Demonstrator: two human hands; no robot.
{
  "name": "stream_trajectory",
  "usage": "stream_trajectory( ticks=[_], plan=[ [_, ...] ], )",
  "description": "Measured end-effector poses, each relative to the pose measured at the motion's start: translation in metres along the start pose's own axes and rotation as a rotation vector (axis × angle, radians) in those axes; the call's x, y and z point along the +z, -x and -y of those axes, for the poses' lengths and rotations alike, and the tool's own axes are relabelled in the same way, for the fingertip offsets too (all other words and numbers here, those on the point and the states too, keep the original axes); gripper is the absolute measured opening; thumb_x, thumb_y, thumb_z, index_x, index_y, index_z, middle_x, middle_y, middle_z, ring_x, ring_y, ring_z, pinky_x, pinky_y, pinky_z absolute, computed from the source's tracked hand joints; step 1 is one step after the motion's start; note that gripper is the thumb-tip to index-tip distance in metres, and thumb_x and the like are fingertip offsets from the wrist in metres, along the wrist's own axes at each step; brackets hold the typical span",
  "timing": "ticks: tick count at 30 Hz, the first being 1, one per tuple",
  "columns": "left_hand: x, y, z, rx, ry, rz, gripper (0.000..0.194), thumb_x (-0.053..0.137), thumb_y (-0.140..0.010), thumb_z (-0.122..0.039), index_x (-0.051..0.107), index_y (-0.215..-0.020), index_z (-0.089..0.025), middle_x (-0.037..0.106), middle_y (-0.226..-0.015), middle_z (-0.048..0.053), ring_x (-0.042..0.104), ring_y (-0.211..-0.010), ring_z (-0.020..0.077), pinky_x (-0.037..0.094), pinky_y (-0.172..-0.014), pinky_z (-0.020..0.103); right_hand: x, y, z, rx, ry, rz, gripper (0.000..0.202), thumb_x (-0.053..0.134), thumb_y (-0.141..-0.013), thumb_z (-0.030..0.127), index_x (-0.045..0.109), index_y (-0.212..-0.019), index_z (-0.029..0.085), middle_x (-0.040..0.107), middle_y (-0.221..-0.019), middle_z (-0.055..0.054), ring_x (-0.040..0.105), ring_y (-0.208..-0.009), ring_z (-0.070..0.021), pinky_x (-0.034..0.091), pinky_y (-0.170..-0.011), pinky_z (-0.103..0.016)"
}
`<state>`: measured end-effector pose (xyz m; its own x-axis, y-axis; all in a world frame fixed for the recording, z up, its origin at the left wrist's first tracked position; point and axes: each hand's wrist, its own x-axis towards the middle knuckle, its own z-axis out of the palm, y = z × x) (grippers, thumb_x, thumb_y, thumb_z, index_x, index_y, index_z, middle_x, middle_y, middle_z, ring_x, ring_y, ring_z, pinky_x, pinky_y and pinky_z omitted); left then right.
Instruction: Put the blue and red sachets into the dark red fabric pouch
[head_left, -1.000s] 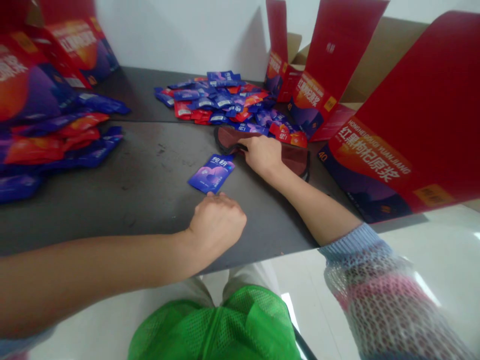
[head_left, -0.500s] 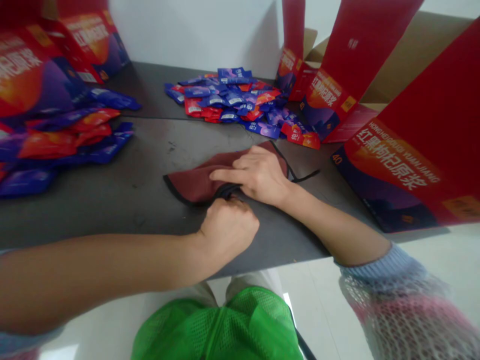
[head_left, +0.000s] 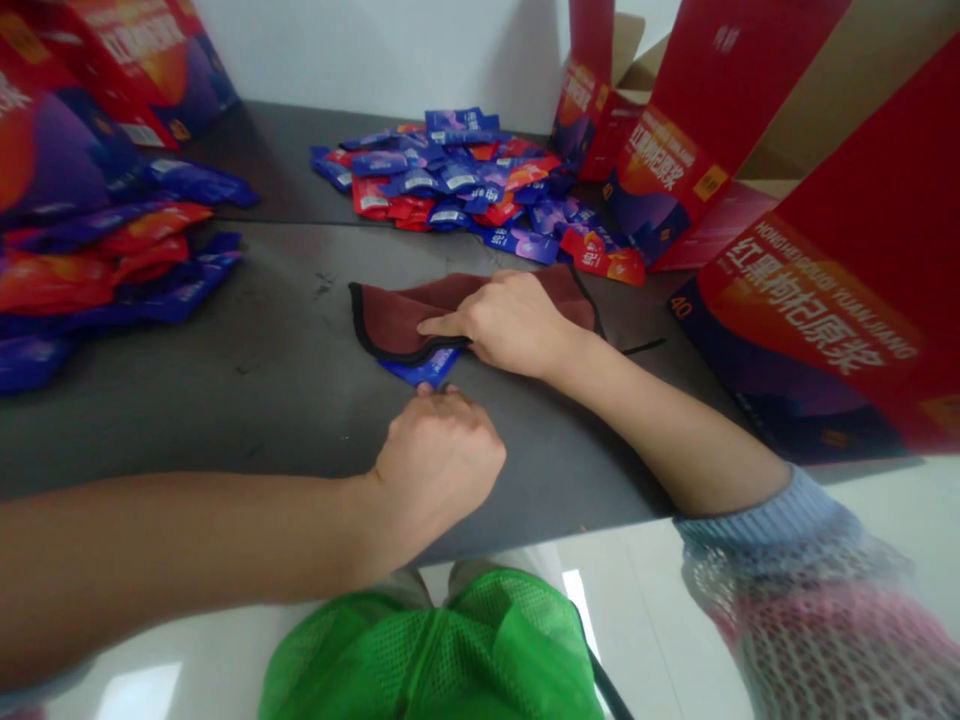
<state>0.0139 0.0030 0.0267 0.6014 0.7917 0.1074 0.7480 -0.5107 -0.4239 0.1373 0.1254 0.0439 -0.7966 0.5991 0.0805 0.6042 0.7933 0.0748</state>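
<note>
A brown cloth with black edging (head_left: 405, 318) lies crumpled on the dark grey table. My right hand (head_left: 517, 320) is closed on it, with the index finger stretched along the fabric. A blue sachet (head_left: 429, 366) sticks out from beneath the cloth's front edge; the rest of it is covered. Just in front, my left hand (head_left: 442, 450) makes a fist with its fingertips at the sachet's near corner. Its grip is partly hidden under the knuckles, but it looks closed on that corner.
A heap of blue and red sachets (head_left: 457, 185) lies behind the cloth, and another pile (head_left: 112, 260) is on the left. Tall red boxes (head_left: 817, 340) stand open along the right. More red boxes (head_left: 150, 65) are at the back left. The table's front edge (head_left: 540, 538) runs below my hands.
My left hand has drawn back slightly from the cloth, and the blue sachet now shows between them. The cloth's left part lies flatter. The whole view has shifted slightly.
</note>
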Motion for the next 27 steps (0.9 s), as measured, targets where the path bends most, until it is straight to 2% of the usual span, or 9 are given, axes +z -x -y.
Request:
stream_trajectory(
  ticks=[3, 7, 11, 15, 18, 23, 25, 27],
  plan=[
    [-0.002, 0.000, -0.001, -0.003, -0.021, 0.020, 0.035, 0.046, -0.081, 0.001, 0.075, -0.099, 0.007, 0.073, -0.076, 0.027, 0.074, -0.067, 0.0313, 0.050, -0.053, 0.033, 0.003, -0.002, -0.006, 0.067, 0.040, -0.014, 0.041, 0.039, -0.102, 0.027, 0.067, -0.131, 0.028, 0.077, -0.101, -0.007, 0.065, -0.094, -0.0236, 0.033, -0.074, -0.035],
    [-0.004, -0.001, -0.001, -0.022, -0.001, 0.038, 0.033, 0.047, -0.081, 0.002, 0.074, -0.098, 0.007, 0.073, -0.074, 0.027, 0.072, -0.063, 0.0299, 0.048, -0.051, 0.032, 0.010, -0.001, -0.023, 0.252, 0.083, -0.013, 0.041, 0.040, -0.100, 0.025, 0.068, -0.129, 0.023, 0.076, -0.102, -0.012, 0.064, -0.097, -0.0272, 0.035, -0.076, -0.037],
    [-0.004, -0.001, 0.000, -0.063, 0.053, 0.049, 0.029, 0.048, -0.080, 0.003, 0.075, -0.091, 0.003, 0.072, -0.071, 0.023, 0.071, -0.061, 0.0277, 0.048, -0.053, 0.031, 0.009, 0.007, -0.038, 0.392, 0.089, -0.036, 0.041, 0.043, -0.097, 0.025, 0.067, -0.131, 0.027, 0.075, -0.107, -0.009, 0.063, -0.102, -0.0293, 0.038, -0.080, -0.038],
    [-0.004, 0.000, -0.001, -0.069, 0.080, 0.022, 0.028, 0.049, -0.079, 0.003, 0.075, -0.086, 0.001, 0.071, -0.068, 0.021, 0.070, -0.059, 0.0271, 0.046, -0.052, 0.030, -0.008, 0.019, -0.032, 0.448, 0.084, -0.108, 0.046, 0.038, -0.098, 0.029, 0.059, -0.139, 0.033, 0.073, -0.113, -0.004, 0.062, -0.105, -0.0278, 0.038, -0.083, -0.037],
    [-0.003, 0.000, -0.001, -0.063, 0.058, -0.006, 0.029, 0.047, -0.078, 0.003, 0.075, -0.083, 0.000, 0.071, -0.067, 0.020, 0.069, -0.057, 0.0266, 0.043, -0.049, 0.030, -0.016, 0.023, -0.011, 0.327, 0.066, -0.154, 0.048, 0.034, -0.099, 0.028, 0.055, -0.142, 0.035, 0.073, -0.113, -0.002, 0.062, -0.103, -0.0240, 0.036, -0.085, -0.036],
    [-0.003, 0.000, -0.001, -0.045, 0.093, -0.029, 0.028, 0.046, -0.077, 0.000, 0.073, -0.073, -0.004, 0.067, -0.062, 0.018, 0.064, -0.051, 0.0250, 0.039, -0.044, 0.030, -0.001, 0.015, 0.019, -0.136, -0.003, -0.091, 0.043, 0.040, -0.098, 0.024, 0.062, -0.135, 0.032, 0.073, -0.089, -0.003, 0.061, -0.087, -0.0185, 0.030, -0.076, -0.034],
    [-0.003, 0.000, 0.000, -0.056, 0.114, -0.030, 0.027, 0.046, -0.077, -0.001, 0.073, -0.072, -0.004, 0.067, -0.061, 0.017, 0.063, -0.051, 0.0243, 0.038, -0.045, 0.030, 0.007, 0.012, 0.022, -0.219, -0.016, -0.071, 0.040, 0.042, -0.099, 0.023, 0.065, -0.130, 0.031, 0.072, -0.081, -0.004, 0.059, -0.079, -0.0173, 0.028, -0.073, -0.034],
    [-0.003, 0.000, 0.000, -0.069, 0.132, -0.017, 0.026, 0.047, -0.077, -0.001, 0.072, -0.073, -0.004, 0.067, -0.062, 0.017, 0.064, -0.053, 0.0244, 0.038, -0.046, 0.030, 0.010, 0.010, 0.020, -0.229, -0.012, -0.063, 0.039, 0.043, -0.099, 0.022, 0.066, -0.130, 0.030, 0.072, -0.078, -0.004, 0.058, -0.074, -0.0165, 0.026, -0.070, -0.034]
  ],
)
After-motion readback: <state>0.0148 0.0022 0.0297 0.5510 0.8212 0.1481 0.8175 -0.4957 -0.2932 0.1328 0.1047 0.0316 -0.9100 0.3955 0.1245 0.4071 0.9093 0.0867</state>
